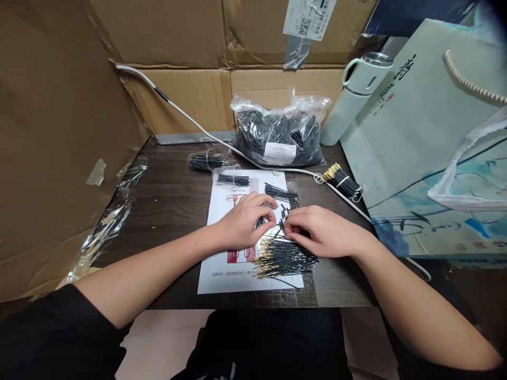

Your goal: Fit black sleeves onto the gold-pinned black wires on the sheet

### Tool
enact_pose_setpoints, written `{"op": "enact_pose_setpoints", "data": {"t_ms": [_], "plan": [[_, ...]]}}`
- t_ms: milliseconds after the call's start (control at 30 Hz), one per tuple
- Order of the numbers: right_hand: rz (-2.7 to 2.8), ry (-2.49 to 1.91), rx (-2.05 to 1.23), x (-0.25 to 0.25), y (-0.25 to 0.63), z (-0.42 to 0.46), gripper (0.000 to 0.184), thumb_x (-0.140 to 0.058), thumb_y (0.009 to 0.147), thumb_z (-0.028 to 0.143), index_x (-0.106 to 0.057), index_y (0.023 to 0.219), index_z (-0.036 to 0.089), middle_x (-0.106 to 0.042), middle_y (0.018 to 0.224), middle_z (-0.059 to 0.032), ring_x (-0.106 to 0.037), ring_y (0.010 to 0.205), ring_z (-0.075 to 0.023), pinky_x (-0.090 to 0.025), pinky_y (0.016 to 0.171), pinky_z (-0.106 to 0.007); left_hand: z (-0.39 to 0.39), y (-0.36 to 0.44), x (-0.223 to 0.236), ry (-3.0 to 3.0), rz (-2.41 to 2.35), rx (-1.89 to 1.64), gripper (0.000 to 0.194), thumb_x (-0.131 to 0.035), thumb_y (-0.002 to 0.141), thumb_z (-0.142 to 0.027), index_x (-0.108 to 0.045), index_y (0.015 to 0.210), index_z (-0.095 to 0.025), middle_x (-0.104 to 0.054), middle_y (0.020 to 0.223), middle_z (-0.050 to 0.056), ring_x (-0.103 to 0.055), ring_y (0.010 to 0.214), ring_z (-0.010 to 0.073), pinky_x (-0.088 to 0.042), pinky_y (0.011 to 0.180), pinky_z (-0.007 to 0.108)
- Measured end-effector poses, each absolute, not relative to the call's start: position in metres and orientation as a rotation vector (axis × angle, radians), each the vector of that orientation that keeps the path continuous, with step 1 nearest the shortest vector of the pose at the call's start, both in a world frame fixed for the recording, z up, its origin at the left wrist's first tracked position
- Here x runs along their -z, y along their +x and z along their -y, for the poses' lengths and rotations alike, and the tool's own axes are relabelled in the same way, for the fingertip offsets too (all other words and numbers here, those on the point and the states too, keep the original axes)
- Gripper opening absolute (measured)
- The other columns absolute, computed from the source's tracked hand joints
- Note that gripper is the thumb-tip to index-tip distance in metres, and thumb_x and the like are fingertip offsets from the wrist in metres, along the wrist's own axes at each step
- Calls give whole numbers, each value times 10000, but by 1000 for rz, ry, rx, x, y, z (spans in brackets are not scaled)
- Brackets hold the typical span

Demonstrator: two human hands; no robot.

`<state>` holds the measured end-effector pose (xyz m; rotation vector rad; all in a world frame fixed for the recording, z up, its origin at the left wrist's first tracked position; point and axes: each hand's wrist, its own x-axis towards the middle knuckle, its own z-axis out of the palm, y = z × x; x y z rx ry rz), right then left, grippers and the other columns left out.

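Observation:
My left hand (250, 219) is over the printed sheet, thumb and index finger curled together into a ring. A thin piece may sit at the fingertips, too small to make out. My right hand (317, 228) faces it from the right, fingertips pinched together, with whatever they hold hidden. Short black tubes (282, 212) lie scattered between the two hands. Just below spreads a loose pile of thin black wires with gold-coloured ends (291, 257). More black wires (282, 193) lie above the hands. The white paper sheet (214, 282) carries red pictures and printed text.
Behind the sheet is a clear bag of black parts (281, 132). Two bundles of black wires (209, 161) lie left of it, and a tied gold-ended bundle (343, 179) lies right. A white cable (190, 119) crosses the table. A pale bottle (348, 105) and paper bag (428, 132) stand right.

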<state>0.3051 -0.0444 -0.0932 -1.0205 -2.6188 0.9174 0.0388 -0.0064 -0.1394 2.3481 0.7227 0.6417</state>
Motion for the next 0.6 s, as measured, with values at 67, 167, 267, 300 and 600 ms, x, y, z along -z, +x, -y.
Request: {"op": "enact_pose_setpoints", "data": {"t_ms": [67, 167, 267, 300, 600], "plan": [[2621, -1037, -898, 91, 305, 45, 157, -566, 1072, 171, -667, 952, 172, -666, 917, -51, -569, 795, -178, -407, 748, -335, 6, 39, 139, 2328, -721, -655, 121, -627, 1073, -246, -712, 999, -204, -705, 1304, 105, -621, 1232, 269, -511, 1103, 487], [2558, -1011, -887, 88, 308, 43, 153, -563, 1085, 181, -636, 951, 185, -664, 908, -46, -575, 816, -183, -431, 772, -335, 5, 40, 139, 2246, -722, -742, 112, -585, 1088, -241, -665, 1018, -207, -724, 1205, 95, -635, 1166, 243, -512, 1073, 455], [2433, -1011, -874, 86, 312, 42, 137, -597, 1080, 187, -631, 948, 198, -664, 867, -21, -574, 764, -166, -444, 732, -320, 3, 40, 141, 2067, -831, -826, 91, -593, 1085, -253, -659, 1040, -210, -744, 1058, 61, -659, 975, 193, -525, 919, 380], [2376, -1020, -866, 87, 313, 41, 127, -611, 1079, 193, -642, 956, 201, -677, 869, -18, -585, 752, -161, -454, 720, -316, 2, 40, 142, 1987, -876, -851, 93, -600, 1085, -265, -664, 1046, -210, -743, 1014, 49, -660, 916, 177, -521, 864, 355], [2072, -1052, -560, 98, 315, 36, 116, -691, 1060, 205, -795, 1111, 220, -819, 1022, -48, -752, 887, -203, -583, 831, -369, -2, 43, 148, 1521, -861, -1052, 107, -749, 1018, -273, -756, 1100, -206, -775, 961, 40, -749, 912, 149, -602, 886, 299]]}}
